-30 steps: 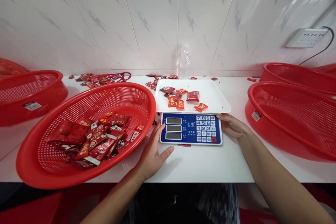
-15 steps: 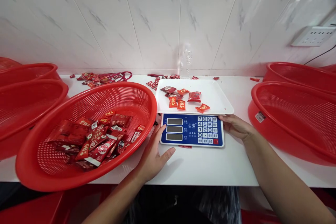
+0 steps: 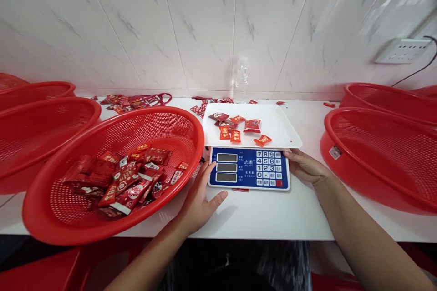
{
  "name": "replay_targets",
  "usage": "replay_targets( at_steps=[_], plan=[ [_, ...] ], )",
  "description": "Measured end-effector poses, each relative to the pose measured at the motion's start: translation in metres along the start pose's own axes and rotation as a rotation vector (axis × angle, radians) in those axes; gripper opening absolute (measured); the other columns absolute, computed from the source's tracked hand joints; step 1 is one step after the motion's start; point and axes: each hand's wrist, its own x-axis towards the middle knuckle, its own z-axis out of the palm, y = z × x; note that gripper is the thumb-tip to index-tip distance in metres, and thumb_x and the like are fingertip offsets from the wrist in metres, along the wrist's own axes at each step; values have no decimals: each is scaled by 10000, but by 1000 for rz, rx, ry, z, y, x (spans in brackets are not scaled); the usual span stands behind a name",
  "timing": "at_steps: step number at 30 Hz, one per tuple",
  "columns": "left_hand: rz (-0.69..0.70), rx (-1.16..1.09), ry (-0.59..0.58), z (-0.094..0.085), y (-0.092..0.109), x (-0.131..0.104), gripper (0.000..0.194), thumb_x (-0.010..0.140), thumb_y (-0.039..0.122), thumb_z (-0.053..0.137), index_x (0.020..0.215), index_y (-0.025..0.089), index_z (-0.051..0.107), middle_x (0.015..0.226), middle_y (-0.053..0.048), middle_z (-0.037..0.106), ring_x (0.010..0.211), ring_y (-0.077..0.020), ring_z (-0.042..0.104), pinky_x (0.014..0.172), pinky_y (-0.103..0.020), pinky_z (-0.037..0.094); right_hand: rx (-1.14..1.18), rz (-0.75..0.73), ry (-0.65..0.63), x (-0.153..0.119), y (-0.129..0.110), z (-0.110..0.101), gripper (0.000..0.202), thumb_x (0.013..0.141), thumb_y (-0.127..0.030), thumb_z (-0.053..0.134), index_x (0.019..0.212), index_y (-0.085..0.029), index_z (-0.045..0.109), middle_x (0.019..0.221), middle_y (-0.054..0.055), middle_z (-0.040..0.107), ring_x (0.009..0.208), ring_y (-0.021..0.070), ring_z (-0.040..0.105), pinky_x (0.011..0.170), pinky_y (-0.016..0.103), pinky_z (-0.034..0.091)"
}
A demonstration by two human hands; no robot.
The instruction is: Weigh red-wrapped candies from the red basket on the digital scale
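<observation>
A digital scale point(image 3: 249, 168) with a blue keypad panel and blank grey displays sits before me on the table. Its white tray point(image 3: 280, 122) bears several red candy packets point(image 3: 252, 126). Along the scale's left edge lies my left hand point(image 3: 201, 198), open, its thumb spread away over the table and its fingers touching the side. At the right edge, just under the tray's corner, my right hand point(image 3: 305, 167) has its fingers closed on the scale's side; the fingertips are partly hidden. Left of my left hand stands a tilted red basket point(image 3: 68, 223) holding several red snack packets point(image 3: 128, 182).
More red baskets stand at far left point(image 3: 34, 132) and right point(image 3: 368, 168). Loose packets point(image 3: 126, 101) lie by the tiled wall. A clear plastic bottle point(image 3: 242, 79) stands behind the tray. A power socket point(image 3: 403, 51) with a cable is on the wall.
The view has shifted slightly. Both hands stay at the scale's sides. At the left, a red basket behind the filled one appears a little farther right and higher.
</observation>
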Motion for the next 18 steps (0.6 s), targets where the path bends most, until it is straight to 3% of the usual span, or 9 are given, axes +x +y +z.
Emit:
replay_targets(
  at_steps=[7, 10, 14, 16, 18],
  plan=[
    [-20, 33, 0, 3, -2, -5, 690, 841, 397, 532, 1430, 277, 191, 1504, -77, 193, 1372, -270, 194, 1110, -459, 229, -34, -55, 68, -2, 2, 5, 524, 774, -375, 639, 1259, -318, 449, 1239, 37, 583, 1147, 238, 537, 979, 425, 445],
    [6, 140, -85, -11, 14, -22, 666, 841, 385, 532, 1426, 301, 225, 1507, -64, 194, 1367, -282, 206, 1090, -484, 259, -88, -62, 85, -4, -1, 10, 529, 768, -406, 636, 1255, -295, 461, 1261, 53, 568, 1128, 246, 552, 963, 426, 456],
    [164, 276, -374, -64, 60, -48, 503, 823, 383, 554, 1310, 403, 428, 1440, 21, 357, 1291, -233, 384, 1016, -394, 407, -251, -9, 99, -13, -8, 16, 526, 788, -466, 594, 1249, -236, 487, 1259, 91, 568, 1111, 253, 563, 957, 420, 461],
    [183, 309, -384, -98, 82, -48, 450, 828, 371, 546, 1273, 393, 483, 1360, 22, 473, 1230, -211, 463, 989, -349, 435, -387, 8, 125, -20, -11, 17, 533, 801, -499, 556, 1251, -220, 493, 1265, 95, 566, 1106, 250, 566, 952, 409, 465],
    [142, 333, -287, -131, 90, -37, 428, 840, 391, 512, 1266, 351, 505, 1265, 3, 566, 1173, -211, 517, 966, -345, 451, -578, 24, 140, -26, -14, 16, 533, 809, -532, 518, 1240, -217, 513, 1261, 86, 571, 1108, 250, 565, 958, 396, 456]
  ],
)
